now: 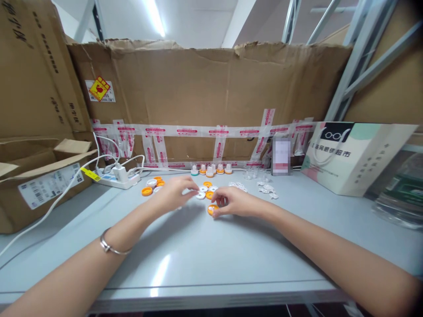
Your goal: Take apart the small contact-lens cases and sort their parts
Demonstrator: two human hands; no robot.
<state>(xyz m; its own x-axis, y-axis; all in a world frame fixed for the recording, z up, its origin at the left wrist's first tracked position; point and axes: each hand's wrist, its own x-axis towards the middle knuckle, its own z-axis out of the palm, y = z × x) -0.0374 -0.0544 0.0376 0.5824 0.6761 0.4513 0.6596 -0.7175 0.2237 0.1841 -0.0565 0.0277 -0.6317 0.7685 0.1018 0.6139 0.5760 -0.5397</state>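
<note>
My left hand [175, 193] hovers over the table with fingers curved and a gap between thumb and fingers. Its fingertips are beside a white round disc [200, 196], and I see nothing in its grasp. My right hand [233, 201] has thumb and fingers around an orange round cap [211, 210] with a small white piece inside it. Behind that cap, more orange and white discs lie close together, among them an orange disc [209, 195] and another orange ring [207, 184].
Left of my left hand lies a group of orange and white rings [147, 191]. Assembled white-topped pieces [228, 169] stand at the back. Small white parts [267, 189] and clear parts [253, 174] lie right. Around are a phone [280, 154], power strip [120, 178], paper bag [343, 163] and open carton [42, 185].
</note>
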